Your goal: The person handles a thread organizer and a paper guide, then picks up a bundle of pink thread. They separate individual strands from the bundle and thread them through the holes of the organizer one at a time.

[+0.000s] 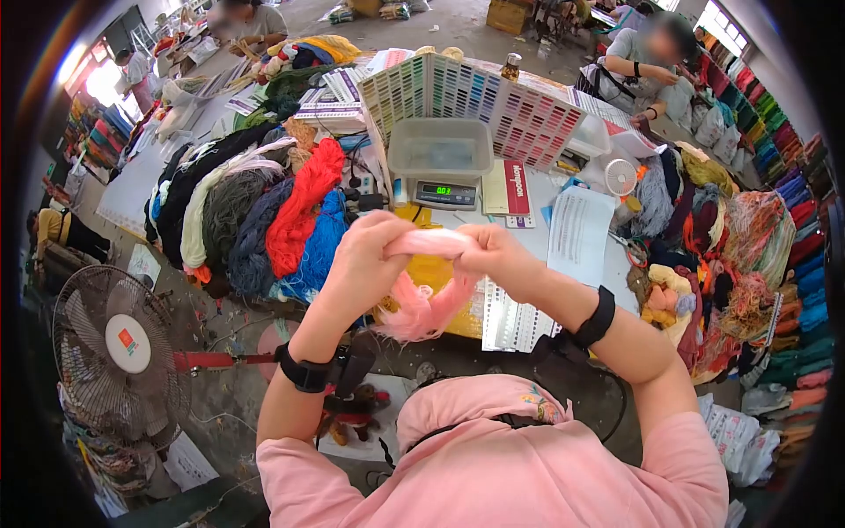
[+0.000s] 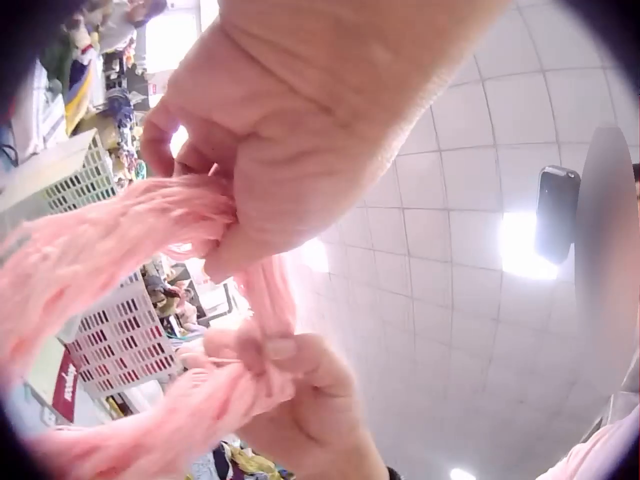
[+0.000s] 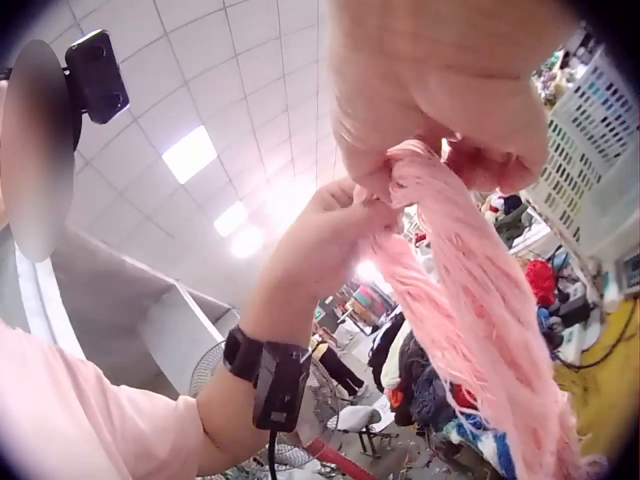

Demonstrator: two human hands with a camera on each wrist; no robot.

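Observation:
A looped skein of pale pink yarn [image 1: 429, 310] hangs between the two hands, above the front of the table. My left hand [image 1: 371, 251] grips the skein's upper left part, thumb and fingers curled round it. At the upper right, my right hand [image 1: 500, 254] pinches the strands. The stretch of yarn between the hands runs roughly level, and the rest droops below in a loop with frayed ends. In the left wrist view the pink yarn [image 2: 110, 235] passes through the left hand's fingers. The right wrist view shows the yarn [image 3: 480, 290] hanging down from the right hand.
Behind the hands stand a digital scale [image 1: 446, 194] with a clear plastic tub [image 1: 440, 148] on it and a folding colour chart [image 1: 471, 101]. Yarn skeins, such as a red one [image 1: 304, 211], lie at left. A small fan [image 1: 620, 177] and printed sheet [image 1: 581, 233] are at right; a floor fan [image 1: 123, 343] stands left.

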